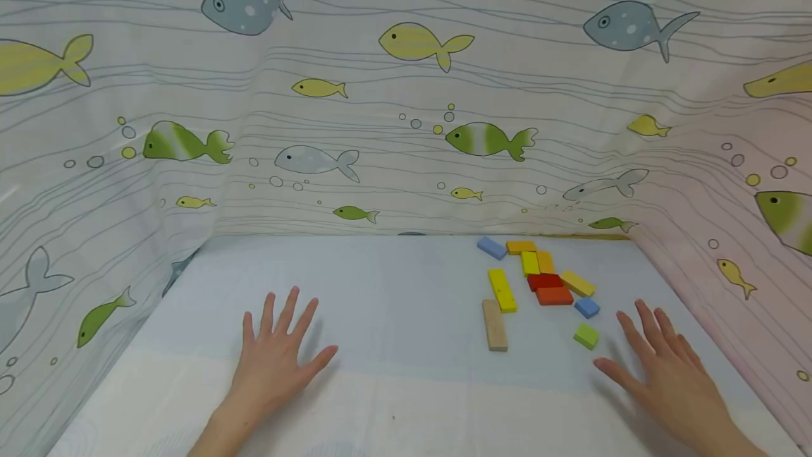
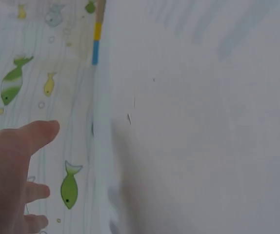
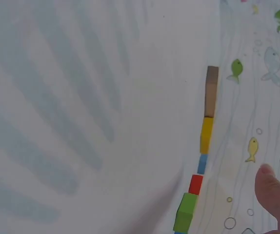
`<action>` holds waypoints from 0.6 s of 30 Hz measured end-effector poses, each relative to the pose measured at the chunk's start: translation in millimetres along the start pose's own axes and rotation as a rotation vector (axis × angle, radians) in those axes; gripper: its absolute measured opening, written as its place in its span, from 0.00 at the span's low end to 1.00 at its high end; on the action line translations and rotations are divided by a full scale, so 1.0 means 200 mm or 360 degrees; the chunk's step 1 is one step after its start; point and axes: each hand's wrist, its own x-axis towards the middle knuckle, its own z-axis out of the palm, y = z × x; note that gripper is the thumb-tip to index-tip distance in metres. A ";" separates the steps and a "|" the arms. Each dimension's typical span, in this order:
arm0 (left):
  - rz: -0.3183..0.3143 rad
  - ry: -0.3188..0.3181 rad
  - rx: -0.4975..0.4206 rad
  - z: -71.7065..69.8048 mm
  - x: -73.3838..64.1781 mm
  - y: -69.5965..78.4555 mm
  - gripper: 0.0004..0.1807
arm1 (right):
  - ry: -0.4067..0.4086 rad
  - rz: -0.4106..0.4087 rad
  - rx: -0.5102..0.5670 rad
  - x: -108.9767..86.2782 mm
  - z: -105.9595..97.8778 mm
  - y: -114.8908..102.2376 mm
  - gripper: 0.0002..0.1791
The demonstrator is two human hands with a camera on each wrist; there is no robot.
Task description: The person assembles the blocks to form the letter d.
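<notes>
My left hand (image 1: 273,358) is held over the left part of the table with its fingers spread and nothing in it. On the right, my right hand (image 1: 666,372) is also spread and holds nothing. Nearest to it lie a small green block (image 1: 586,336) and a blue block (image 1: 587,307). Left of these are a natural wood block (image 1: 495,326) and a long yellow block (image 1: 502,290), end to end. A red block (image 1: 544,281) and an orange-red block (image 1: 555,295) lie side by side. In the right wrist view the thumb (image 3: 271,192) shows at the right edge.
Behind the red blocks lie a short yellow block (image 1: 530,264), an orange block (image 1: 521,247) and a light blue block (image 1: 491,248). A pale yellow block (image 1: 577,283) is to their right. A fish-patterned curtain (image 1: 393,111) rises around the white table (image 1: 380,302).
</notes>
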 end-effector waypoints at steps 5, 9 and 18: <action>0.0066 -0.0022 -0.0005 0.03 0.02 0.07 0.44 | 0.0034 -0.0014 0.0075 0.02 -0.01 -0.05 0.57; 0.0099 -0.0057 -0.0055 0.05 0.03 0.13 0.45 | 0.0100 -0.0048 0.0094 0.04 -0.02 -0.08 0.54; 0.0172 -0.0164 -0.0271 0.10 0.07 0.27 0.47 | 0.0184 -0.0134 0.0196 0.09 -0.02 -0.14 0.48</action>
